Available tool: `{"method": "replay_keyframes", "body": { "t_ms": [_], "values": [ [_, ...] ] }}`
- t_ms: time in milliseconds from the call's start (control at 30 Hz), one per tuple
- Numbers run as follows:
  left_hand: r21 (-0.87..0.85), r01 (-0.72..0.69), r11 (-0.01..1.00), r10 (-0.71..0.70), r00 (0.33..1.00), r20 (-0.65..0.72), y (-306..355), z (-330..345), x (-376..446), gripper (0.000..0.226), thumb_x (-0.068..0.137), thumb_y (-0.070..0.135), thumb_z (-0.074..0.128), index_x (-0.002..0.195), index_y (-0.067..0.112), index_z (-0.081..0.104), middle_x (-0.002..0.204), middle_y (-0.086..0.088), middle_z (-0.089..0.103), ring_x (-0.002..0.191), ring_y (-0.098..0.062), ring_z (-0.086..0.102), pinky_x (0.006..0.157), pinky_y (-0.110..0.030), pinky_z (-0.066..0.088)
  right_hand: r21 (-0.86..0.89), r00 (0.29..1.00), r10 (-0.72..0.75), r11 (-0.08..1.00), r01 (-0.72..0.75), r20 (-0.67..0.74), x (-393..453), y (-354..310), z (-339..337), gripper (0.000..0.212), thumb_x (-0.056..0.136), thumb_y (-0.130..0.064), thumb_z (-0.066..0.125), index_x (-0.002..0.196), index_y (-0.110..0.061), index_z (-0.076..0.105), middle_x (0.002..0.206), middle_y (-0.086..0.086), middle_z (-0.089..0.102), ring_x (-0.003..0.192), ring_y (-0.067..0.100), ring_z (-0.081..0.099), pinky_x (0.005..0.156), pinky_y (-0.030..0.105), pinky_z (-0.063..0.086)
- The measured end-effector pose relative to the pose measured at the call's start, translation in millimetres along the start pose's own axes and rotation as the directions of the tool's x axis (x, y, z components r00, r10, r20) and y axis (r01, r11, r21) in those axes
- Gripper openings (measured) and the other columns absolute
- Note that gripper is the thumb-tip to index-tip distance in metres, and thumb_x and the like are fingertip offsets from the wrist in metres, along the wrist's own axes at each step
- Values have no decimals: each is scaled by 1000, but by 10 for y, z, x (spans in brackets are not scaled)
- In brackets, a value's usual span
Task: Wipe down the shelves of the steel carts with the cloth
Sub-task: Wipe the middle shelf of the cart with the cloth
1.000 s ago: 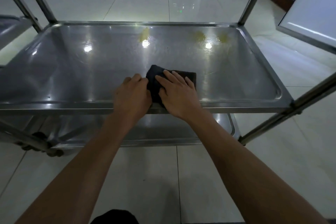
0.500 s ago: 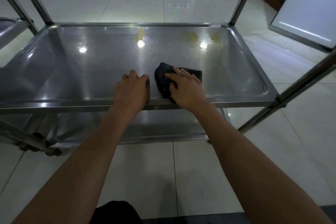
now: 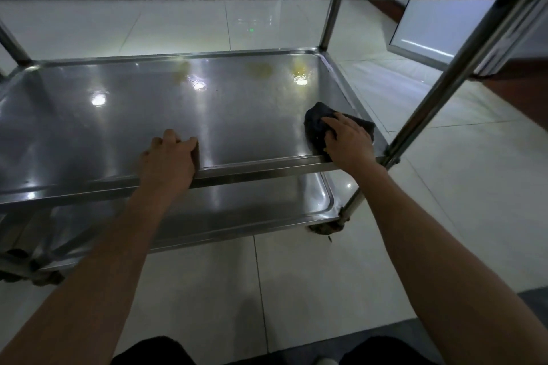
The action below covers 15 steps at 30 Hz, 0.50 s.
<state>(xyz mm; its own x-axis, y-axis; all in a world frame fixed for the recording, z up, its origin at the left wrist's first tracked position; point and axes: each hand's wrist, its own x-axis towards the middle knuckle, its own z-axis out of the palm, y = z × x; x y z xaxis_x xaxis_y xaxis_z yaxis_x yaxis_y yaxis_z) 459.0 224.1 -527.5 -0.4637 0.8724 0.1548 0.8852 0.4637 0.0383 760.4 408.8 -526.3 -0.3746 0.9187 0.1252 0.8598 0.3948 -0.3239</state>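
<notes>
- Steel cart (image 3: 444,92): middle shelf (image 3: 178,115) lies under both hands.
- Left hand (image 3: 167,161): fingers curled over the shelf's near rim, gripping it.
- Right hand (image 3: 348,139): fingers spread flat, pressing the cloth.
- Dark cloth (image 3: 318,123): bunched beneath the right palm, at the shelf's near right corner.
- Yellowish stains (image 3: 261,68): beyond both hands, by the far rim.

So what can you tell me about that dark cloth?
The cloth is dark, nearly black, soft and bunched into a crumpled wad. It lies on the middle steel shelf, in the near right corner by the front rim. The right hand rests on top with fingers spread over it, covering its middle; rumpled edges stick out on both sides.
</notes>
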Motion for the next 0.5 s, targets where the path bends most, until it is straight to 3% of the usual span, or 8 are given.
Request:
{"method": "replay_keyframes", "body": {
  "t_ms": [167, 500],
  "values": [
    [29, -14, 999, 14, 1000, 18, 9, 4, 7, 42, 87, 15, 59, 128, 24, 57, 119, -14, 46, 107, -39, 48, 85, -51, 47, -36, 999, 35, 999, -35, -4, 36, 174, -85, 45, 103, -30, 34, 147, -30, 45, 158, 2, 38, 146, 23, 31, 121, 50, 20],
    [2, -91, 996, 91, 996, 20, 115, -41, 116, 28, 93, 18, 58, 120, 26, 60, 120, -13, 49, 107, -34, 51, 82, -49, 46, -22, 1000, -16, 1000, 16, -12, 97, -249, 124, 46, 103, -30, 34, 147, -28, 45, 159, 5, 36, 147, 27, 31, 120, 52, 22]
  ]
}}
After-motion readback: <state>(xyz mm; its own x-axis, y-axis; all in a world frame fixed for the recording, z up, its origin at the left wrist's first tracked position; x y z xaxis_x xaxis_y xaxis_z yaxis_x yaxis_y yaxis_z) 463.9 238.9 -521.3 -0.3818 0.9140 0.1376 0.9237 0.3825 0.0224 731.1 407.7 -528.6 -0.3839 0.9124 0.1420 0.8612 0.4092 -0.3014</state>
